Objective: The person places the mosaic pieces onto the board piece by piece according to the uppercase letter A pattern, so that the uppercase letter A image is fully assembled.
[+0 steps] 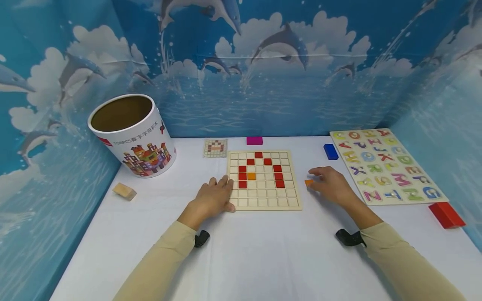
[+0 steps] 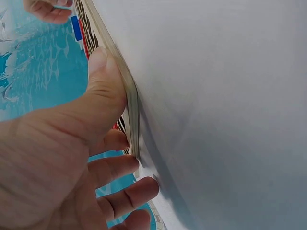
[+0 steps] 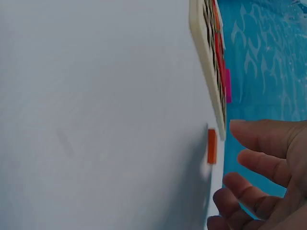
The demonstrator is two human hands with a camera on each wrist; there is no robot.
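Observation:
A wooden grid board [image 1: 263,200] lies in the middle of the white table, with red tiles [image 1: 276,168] forming an arch and one orange tile [image 1: 251,176] inside it. My left hand [image 1: 214,194] rests on the board's left edge. In the left wrist view its thumb [image 2: 103,91] presses flat against the board's side [image 2: 130,91], with the fingers laid over the top. My right hand [image 1: 329,182] hovers just right of the board with relaxed fingers [image 3: 256,136], holding nothing. A loose orange tile [image 1: 308,182] [image 3: 211,146] lies on the table at its fingertips, a small gap away.
A white cardboard tub [image 1: 132,133] stands open at the back left, a wooden block [image 1: 124,191] near it. A pattern card [image 1: 215,148], a magenta block [image 1: 254,140] and a blue block [image 1: 330,151] lie behind the board. An alphabet puzzle [image 1: 385,165] and red block [image 1: 446,214] sit right.

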